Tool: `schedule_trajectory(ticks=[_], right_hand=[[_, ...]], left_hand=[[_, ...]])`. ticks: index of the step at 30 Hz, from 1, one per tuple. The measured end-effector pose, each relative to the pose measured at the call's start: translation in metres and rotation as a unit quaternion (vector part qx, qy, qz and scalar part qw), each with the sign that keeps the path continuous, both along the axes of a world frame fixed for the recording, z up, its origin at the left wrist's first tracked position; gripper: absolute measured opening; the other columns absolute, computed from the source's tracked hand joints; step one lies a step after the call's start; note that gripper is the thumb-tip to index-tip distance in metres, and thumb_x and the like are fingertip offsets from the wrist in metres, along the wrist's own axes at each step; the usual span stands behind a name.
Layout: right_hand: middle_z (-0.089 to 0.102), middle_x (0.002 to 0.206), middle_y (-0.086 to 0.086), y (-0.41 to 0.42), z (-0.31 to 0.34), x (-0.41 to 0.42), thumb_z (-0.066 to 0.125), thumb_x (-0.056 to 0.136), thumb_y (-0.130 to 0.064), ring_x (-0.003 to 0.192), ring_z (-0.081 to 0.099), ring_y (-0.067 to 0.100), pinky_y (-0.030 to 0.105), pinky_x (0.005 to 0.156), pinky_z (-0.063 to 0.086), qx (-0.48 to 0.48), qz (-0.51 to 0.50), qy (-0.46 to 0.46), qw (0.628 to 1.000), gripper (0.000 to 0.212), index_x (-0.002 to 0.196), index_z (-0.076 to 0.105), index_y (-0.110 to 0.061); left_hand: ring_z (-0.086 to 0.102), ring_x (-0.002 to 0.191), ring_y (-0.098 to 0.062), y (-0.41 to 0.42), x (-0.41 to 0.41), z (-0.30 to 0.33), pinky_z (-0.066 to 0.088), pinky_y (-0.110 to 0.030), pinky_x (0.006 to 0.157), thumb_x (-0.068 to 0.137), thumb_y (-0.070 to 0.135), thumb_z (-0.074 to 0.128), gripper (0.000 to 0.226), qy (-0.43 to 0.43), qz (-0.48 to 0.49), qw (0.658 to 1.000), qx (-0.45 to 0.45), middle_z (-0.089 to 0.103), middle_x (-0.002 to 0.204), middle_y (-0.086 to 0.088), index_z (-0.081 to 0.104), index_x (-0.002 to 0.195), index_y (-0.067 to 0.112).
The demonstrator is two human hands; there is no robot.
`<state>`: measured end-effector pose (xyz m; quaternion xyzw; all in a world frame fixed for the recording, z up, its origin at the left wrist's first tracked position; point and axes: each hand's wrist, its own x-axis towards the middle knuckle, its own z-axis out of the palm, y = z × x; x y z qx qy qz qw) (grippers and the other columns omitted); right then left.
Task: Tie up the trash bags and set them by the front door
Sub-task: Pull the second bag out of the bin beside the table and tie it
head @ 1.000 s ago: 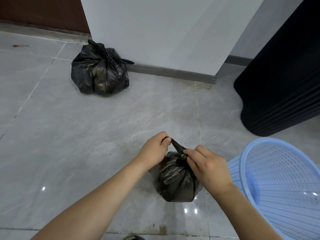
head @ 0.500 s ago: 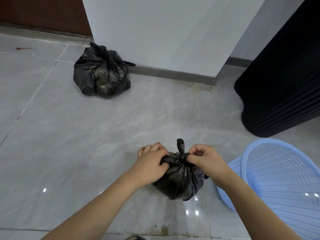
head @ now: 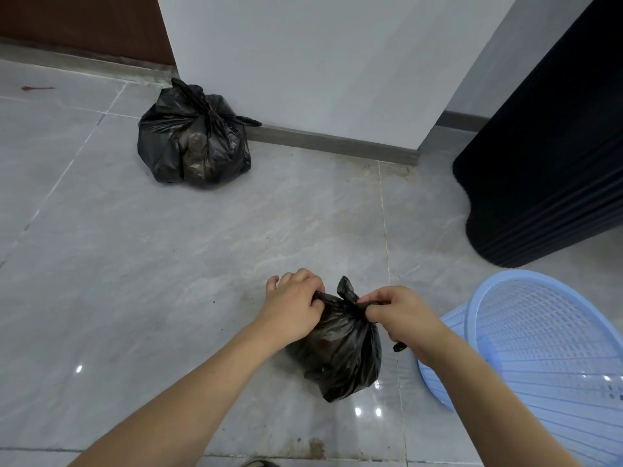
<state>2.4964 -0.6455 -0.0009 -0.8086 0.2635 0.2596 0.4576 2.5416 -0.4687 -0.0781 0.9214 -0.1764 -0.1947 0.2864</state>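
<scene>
A small black trash bag [head: 340, 352] sits on the grey tiled floor in front of me. My left hand [head: 291, 306] grips the left side of its gathered neck, and my right hand [head: 401, 313] pinches the right side. A short twisted tail of plastic sticks up between the two hands. A second, larger black trash bag [head: 194, 139] stands knotted on the floor at the far left, against the corner of the white wall.
A light blue plastic mesh basket [head: 546, 358] lies tipped on its side at the right, touching the small bag. A black ribbed object [head: 553, 156] stands at the far right. A white wall [head: 320, 55] with a grey skirting faces me; brown panelling [head: 84, 25] shows at upper left.
Both hands have come down onto the bag's neck and pulled apart sideways, drawing the plastic tight. The strip that stretched between them a second ago now stands as a short tail.
</scene>
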Motion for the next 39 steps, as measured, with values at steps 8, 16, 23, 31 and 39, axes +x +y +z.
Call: schedule_trajectory(ticks=[8,16,23,31,39], right_hand=[[0.035,0.057,0.002,-0.005,-0.007,-0.005,0.057,0.084,-0.017,0.047,0.027,0.014,0.024,0.043,0.022,0.064,-0.061,0.017,0.996,0.022,0.063,0.049,-0.014],[0.033,0.057,-0.001,-0.003,-0.021,-0.010,0.052,0.080,-0.018,0.038,0.029,0.007,0.018,0.034,0.013,0.465,-0.254,0.004,0.848,0.020,0.061,0.054,-0.012],[0.036,0.054,-0.001,-0.004,-0.031,-0.011,0.049,0.089,-0.010,0.036,0.030,0.006,0.018,0.034,0.015,0.365,-0.232,0.006,0.902,0.017,0.072,0.049,-0.013],[0.036,0.053,-0.002,0.002,-0.029,-0.004,0.045,0.079,-0.012,0.043,0.028,0.011,0.024,0.038,0.023,0.204,-0.201,0.043,0.957,0.019,0.060,0.042,-0.015],[0.038,0.057,0.001,-0.001,-0.028,-0.004,0.034,0.084,-0.001,0.043,0.028,0.009,0.018,0.034,0.021,0.295,-0.270,0.047,0.916,0.022,0.070,0.050,-0.007]], left_hand=[[0.042,0.119,-0.017,0.001,0.008,0.000,0.020,-0.043,0.111,0.094,0.026,0.042,0.021,0.016,0.025,1.000,0.000,0.049,0.124,0.010,0.056,0.111,0.027],[0.043,0.117,-0.018,-0.002,0.011,-0.002,0.024,-0.041,0.108,0.095,0.026,0.041,0.022,0.020,0.028,0.999,-0.013,0.049,0.122,0.007,0.055,0.111,0.026],[0.040,0.121,-0.017,0.001,0.010,-0.007,0.022,-0.038,0.108,0.094,0.024,0.042,0.025,0.038,0.025,0.999,-0.009,0.047,0.128,0.008,0.054,0.116,0.025],[0.043,0.114,-0.016,-0.005,0.010,-0.007,0.025,-0.038,0.107,0.093,0.023,0.045,0.012,0.043,0.030,0.998,-0.044,0.049,0.117,0.011,0.052,0.100,0.031],[0.032,0.119,-0.009,0.011,0.002,0.017,0.023,-0.030,0.105,0.077,0.016,0.053,0.045,0.020,0.032,0.986,-0.162,0.035,0.126,0.016,0.041,0.117,0.033]])
